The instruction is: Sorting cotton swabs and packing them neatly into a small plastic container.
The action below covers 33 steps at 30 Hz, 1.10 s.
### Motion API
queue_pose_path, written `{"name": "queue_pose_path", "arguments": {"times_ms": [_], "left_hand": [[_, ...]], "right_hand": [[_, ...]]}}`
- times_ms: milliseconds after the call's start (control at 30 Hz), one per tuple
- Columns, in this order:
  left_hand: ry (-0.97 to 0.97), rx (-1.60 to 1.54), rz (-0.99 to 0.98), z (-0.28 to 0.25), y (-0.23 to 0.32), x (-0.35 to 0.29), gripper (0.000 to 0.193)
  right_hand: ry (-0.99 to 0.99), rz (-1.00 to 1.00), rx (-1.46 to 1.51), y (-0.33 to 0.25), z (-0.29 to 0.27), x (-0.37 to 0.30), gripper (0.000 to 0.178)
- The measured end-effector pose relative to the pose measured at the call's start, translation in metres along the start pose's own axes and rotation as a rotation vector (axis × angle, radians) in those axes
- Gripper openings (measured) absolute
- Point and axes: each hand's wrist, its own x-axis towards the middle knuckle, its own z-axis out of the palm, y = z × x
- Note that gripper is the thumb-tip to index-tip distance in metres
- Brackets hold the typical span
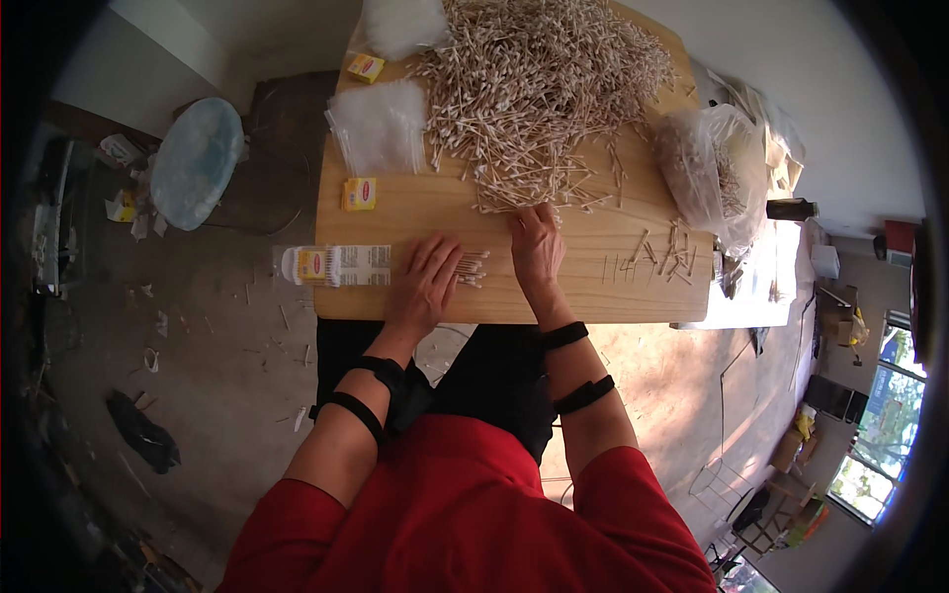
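Observation:
A big heap of cotton swabs (554, 89) covers the far part of the wooden table (494, 306). Palm down near the front edge, my left hand (425, 282) is closed over a small bunch of cotton swabs (473, 267), whose white tips stick out between thumb and fingers. My right hand (539, 247) has its fingers bent together at the heap's near edge, closed on swabs there; its fingertips are partly hidden. Left of my left hand lies a clear printed packet (361, 265) with a yellow label, with swabs showing inside at its left end.
Stacked clear plastic bags (381, 127) and small yellow cards (359, 194) lie along the table's left side. Loose sticks (677, 257) lie at the right. A plastic sack (710, 163) of swabs hangs by the right edge. A pale blue stool (198, 163) stands at the left.

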Motion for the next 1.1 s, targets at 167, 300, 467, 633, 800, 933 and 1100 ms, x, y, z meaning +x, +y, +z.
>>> {"name": "queue_pose_path", "arguments": {"times_ms": [167,300,467,633,800,933,1100], "left_hand": [[0.006,-0.007,0.001,0.001,-0.002,-0.002,0.043],[0.009,-0.019,0.0,0.003,-0.005,-0.004,0.045],[-0.002,0.006,-0.001,0.001,-0.004,-0.001,0.045],[-0.007,0.025,-0.007,0.0,-0.001,-0.002,0.044],[0.012,0.01,-0.006,0.0,-0.002,-0.002,0.043],[0.006,0.035,-0.006,0.0,-0.002,-0.001,0.043],[0.013,-0.002,-0.018,0.001,-0.002,-0.003,0.044]], "right_hand": [[0.076,-0.011,0.176,0.006,-0.015,0.025,0.006],[0.028,0.034,0.115,0.006,-0.021,-0.002,0.008],[0.051,-0.067,0.057,-0.004,-0.005,-0.002,0.011],[-0.197,-0.109,-0.076,-0.007,0.002,0.0,0.009],[-0.023,-0.025,0.023,-0.008,0.001,0.003,0.008],[-0.155,-0.122,0.023,-0.011,0.006,-0.001,0.01],[-0.06,-0.047,0.128,-0.025,0.006,0.004,0.015]]}}
